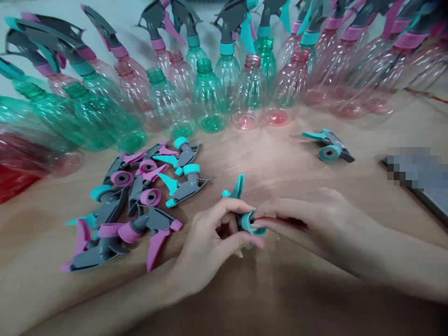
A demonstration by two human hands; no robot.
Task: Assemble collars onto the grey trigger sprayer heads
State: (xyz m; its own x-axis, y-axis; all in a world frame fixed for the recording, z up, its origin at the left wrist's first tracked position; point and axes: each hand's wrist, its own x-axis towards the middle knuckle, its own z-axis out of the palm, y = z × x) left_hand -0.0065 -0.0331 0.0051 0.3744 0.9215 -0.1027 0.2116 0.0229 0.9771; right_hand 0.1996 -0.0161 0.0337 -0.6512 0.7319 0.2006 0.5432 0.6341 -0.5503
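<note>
My left hand [210,242] is closed round a grey and teal trigger spray head [248,223], its teal collar facing right. The teal trigger sticks up above my fingers. At the collar's opening, my right hand [301,219] has its thumb and fingers pinched together; something pale shows there, too small to name. Left of my hands lies a pile of spray heads with pink or teal collars, among them a pink one [150,224] and a teal one [189,184]. Another teal spray head [329,145] rests alone on the table at the right.
Clear green bottles [210,102] and pink bottles [249,95] stand in rows along the back, several fitted with spray heads. Bottles at the far left lean or lie beside something red [17,182]. A dark-edged flat object [423,182], partly blurred out, lies at the right of the wooden table [269,158].
</note>
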